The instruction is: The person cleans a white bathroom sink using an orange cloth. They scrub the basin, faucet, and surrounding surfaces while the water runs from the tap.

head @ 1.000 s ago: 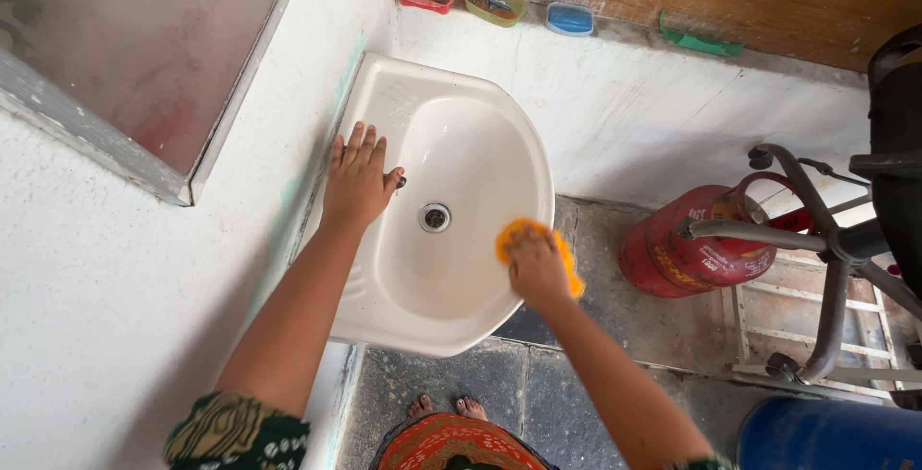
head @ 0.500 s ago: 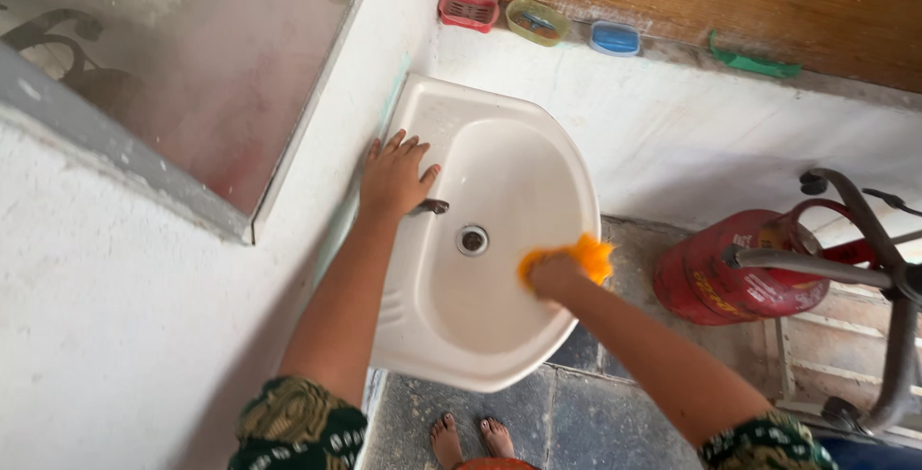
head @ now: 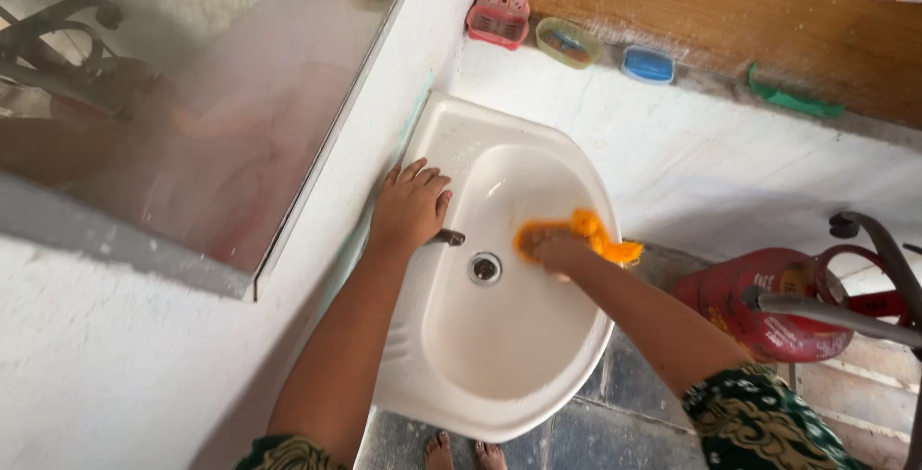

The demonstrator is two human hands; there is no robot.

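White basin [head: 499, 374], crumpled orange cloth [head: 586, 232] under right hand [head: 555, 249].

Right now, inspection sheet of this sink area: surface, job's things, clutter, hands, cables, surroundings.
Surface: white wall-mounted sink, basin bare, drain open.
Job's things: orange cloth pressed on the basin's inner wall; tap at the left rim.
Clutter: pink soap dish, green dish, blue dish, green item on the ledge.
Hands: left hand flat over the tap; right hand gripping the cloth.
Cables: nothing seen.
Surroundings: mirror at left, red gas cylinder, metal chair base, stone floor.
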